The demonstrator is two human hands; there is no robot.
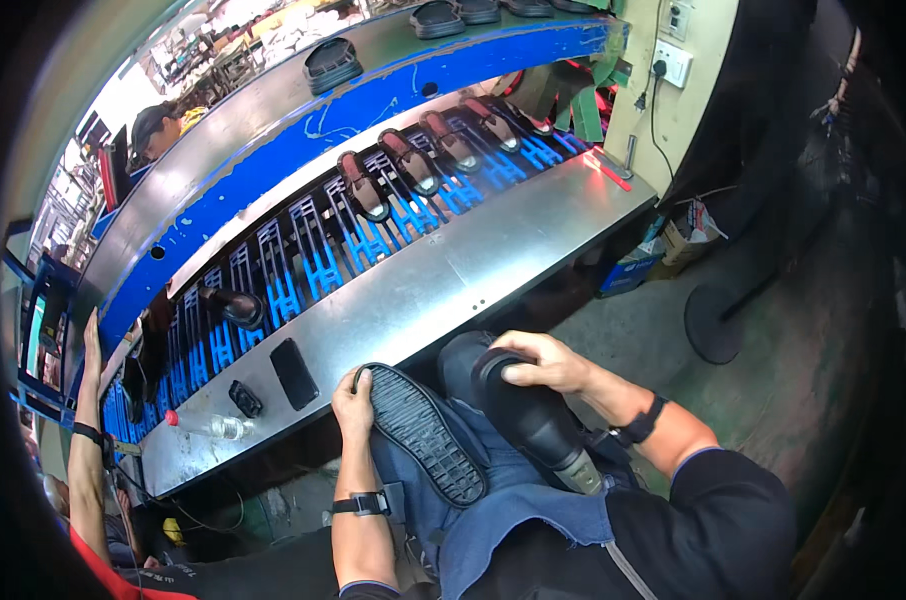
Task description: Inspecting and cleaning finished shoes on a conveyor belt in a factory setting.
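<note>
My left hand (351,408) grips the toe end of a black shoe sole (428,435), its ribbed tread turned up over my lap. The fingers behind the sole are hidden. In my right hand (551,366) is a black shoe upper (526,412), held by its rounded toe with thumb and fingers. A pale grey-green shoe last (579,472) shows at the upper's lower end. Sole and upper lie side by side, apart from each other, above the blue apron (523,530) on my lap.
A metal bench (453,270) bears a phone (293,374), a small black object (244,399) and a clear bottle (213,425). Behind it, a blue-barred conveyor rack (318,265) carries several shoes (408,160). More soles (332,65) lie on the shelf. Another person's arm (88,440) reaches in at left.
</note>
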